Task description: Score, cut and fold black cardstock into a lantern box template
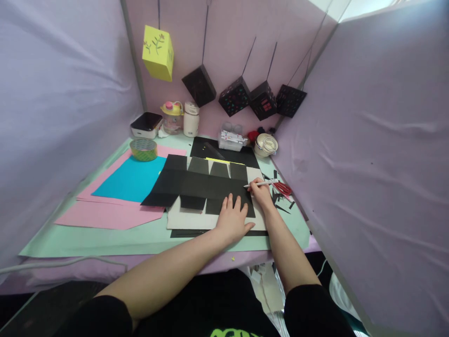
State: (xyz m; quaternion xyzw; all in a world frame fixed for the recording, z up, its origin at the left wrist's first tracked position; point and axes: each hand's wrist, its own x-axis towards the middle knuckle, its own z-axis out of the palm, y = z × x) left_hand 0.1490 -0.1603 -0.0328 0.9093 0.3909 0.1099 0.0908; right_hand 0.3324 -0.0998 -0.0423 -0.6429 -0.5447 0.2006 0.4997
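A black paper cutout point(206, 185) with tabs along both long sides lies over a white board point(191, 222). My left hand point(234, 219) rests flat on its lower right part, fingers spread. In my right hand point(260, 191) is a white pen point(264, 183), gripped between thumb and fingers. The pen's tip points left, at the cutout's right end; whether it touches the paper I cannot tell. Close by on the right are red-handled scissors point(282, 188), with black paper scraps point(280, 208) around them.
Blue paper point(131, 180) and pink sheets point(108, 215) lie on the left, with a tape roll point(143, 150) on top. At the back stand a white bottle point(191, 120), a box of pens point(231, 139) and a lidded cup point(265, 145). A yellow box point(157, 54) and several black ones hang above.
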